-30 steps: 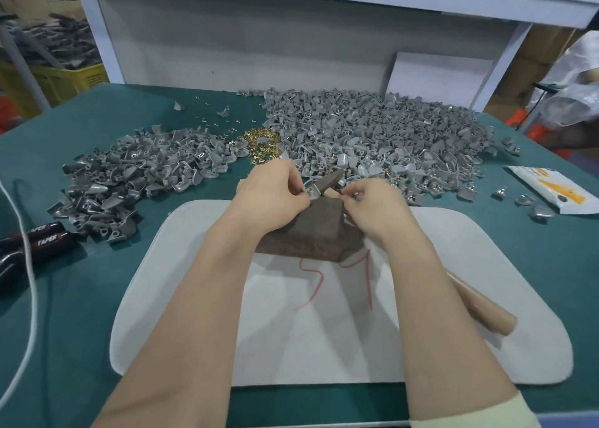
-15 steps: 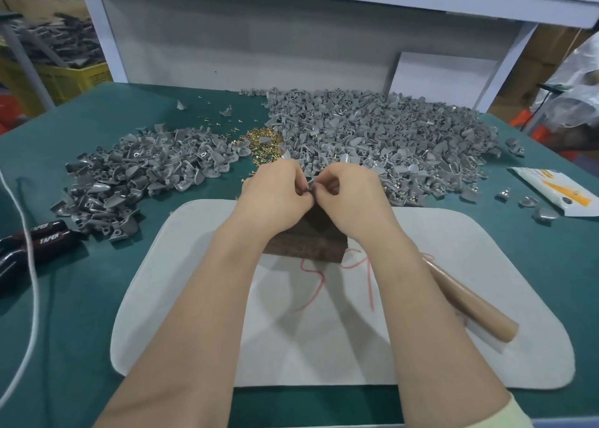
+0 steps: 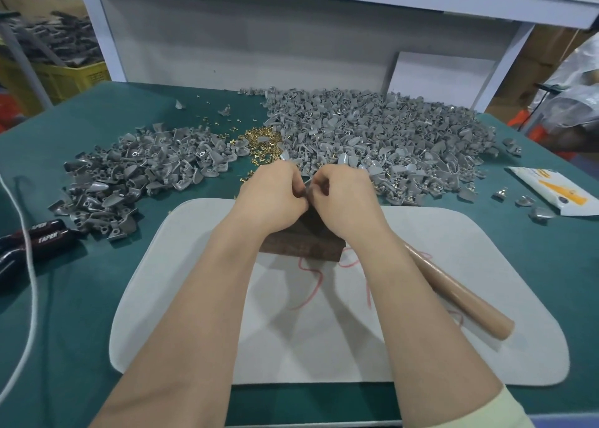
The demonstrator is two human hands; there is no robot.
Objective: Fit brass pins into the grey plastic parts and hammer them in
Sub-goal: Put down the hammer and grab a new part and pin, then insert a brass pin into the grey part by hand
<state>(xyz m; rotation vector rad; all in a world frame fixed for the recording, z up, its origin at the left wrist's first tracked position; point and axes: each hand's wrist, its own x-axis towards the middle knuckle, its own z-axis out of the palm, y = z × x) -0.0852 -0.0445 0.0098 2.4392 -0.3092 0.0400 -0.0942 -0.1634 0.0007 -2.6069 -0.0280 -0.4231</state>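
My left hand (image 3: 274, 194) and my right hand (image 3: 343, 197) meet fingertip to fingertip above a dark wooden block (image 3: 301, 243) on the white mat (image 3: 405, 337). Between the curled fingers shows a sliver of a grey plastic part (image 3: 307, 190); which hand pinches what is mostly hidden, and no pin is visible there. A small heap of brass pins (image 3: 259, 142) lies just beyond the hands. Grey plastic parts form a big pile (image 3: 389, 136) at the back right and a smaller pile (image 3: 136, 171) at the left. A wooden hammer handle (image 3: 460, 298) lies on the mat under my right forearm.
Red-and-black pliers (image 3: 35, 239) and a white cord (image 3: 29, 265) lie at the left on the green table (image 3: 81, 298). A white-and-yellow packet (image 3: 557, 194) and a few loose grey parts sit at the right. A white shelf frame stands behind.
My right hand moved left from the block's right side to meet my left hand. Both hands have since stayed pressed together over the block, working the small grey part.
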